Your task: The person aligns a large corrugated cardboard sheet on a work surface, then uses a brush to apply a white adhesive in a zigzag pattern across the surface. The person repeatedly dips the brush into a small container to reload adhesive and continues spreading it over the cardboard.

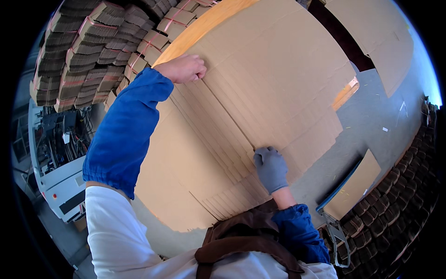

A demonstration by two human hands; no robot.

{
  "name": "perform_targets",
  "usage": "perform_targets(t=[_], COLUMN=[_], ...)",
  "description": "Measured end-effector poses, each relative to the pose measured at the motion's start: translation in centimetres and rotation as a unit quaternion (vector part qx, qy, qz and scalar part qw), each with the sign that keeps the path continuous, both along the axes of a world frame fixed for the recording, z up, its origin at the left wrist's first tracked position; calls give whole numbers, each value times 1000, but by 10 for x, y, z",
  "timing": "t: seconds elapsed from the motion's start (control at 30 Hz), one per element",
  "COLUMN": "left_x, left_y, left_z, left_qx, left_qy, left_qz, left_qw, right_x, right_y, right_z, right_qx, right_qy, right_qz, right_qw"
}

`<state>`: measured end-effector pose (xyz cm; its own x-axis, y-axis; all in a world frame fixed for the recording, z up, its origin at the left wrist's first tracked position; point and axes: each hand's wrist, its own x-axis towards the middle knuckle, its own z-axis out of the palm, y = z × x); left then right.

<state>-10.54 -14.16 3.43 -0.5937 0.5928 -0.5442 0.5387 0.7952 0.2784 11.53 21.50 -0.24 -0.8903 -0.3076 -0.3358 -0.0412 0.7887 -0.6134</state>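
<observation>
Head view: the bare left hand [182, 68] is curling its fingers over the far edge of a fanned stack of flat cardboard sheets [260, 88] lying across the worktop [371, 130]. The gloved right hand [271, 168] is pinching one sheet's near edge, so the stack is sitting between both hands. Tied cardboard bundles [88, 51] are piling up beyond the far left corner.

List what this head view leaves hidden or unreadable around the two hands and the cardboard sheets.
- Left hand: fingertips curl over the edge of the cardboard sheets, so they are hidden.
- Right hand: a grey glove covers it; the grip underneath is unclear.
- Sheet count: edges too fine to count.
- Bundled stacks: cut off by the picture's rim.
</observation>
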Motion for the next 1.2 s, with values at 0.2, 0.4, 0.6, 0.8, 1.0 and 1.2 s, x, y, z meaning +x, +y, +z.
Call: perform_targets(t=[0.2, 0.4, 0.6, 0.8, 1.0, 1.2], left_x=[-4, -3, -3, 5, 33, 63], left_y=[5, 7, 4, 2, 1, -4], left_z=[4, 2, -2, -8, -7, -5], left_qx=[-16, -2, 6, 13, 35, 59], left_qy=[-43, -20, -1, 46, 150, 137], left_qz=[46, 44, 37, 24, 96, 169], left_qw=[998, 999, 999, 999, 983, 974], right_x=[-2, -5, -6, -3, -1, 4], right_y=[-2, -2, -1, -6, -9, -11], right_z=[2, 3, -2, -4, -5, -3], right_qx=[-14, -38, -33, -10, 28, 80], right_qy=[-9, -14, -13, 19, 33, 71], right_qz=[-1, -8, 1, -21, -9, -1], right_qw=[1000, 999, 999, 1000, 999, 994])
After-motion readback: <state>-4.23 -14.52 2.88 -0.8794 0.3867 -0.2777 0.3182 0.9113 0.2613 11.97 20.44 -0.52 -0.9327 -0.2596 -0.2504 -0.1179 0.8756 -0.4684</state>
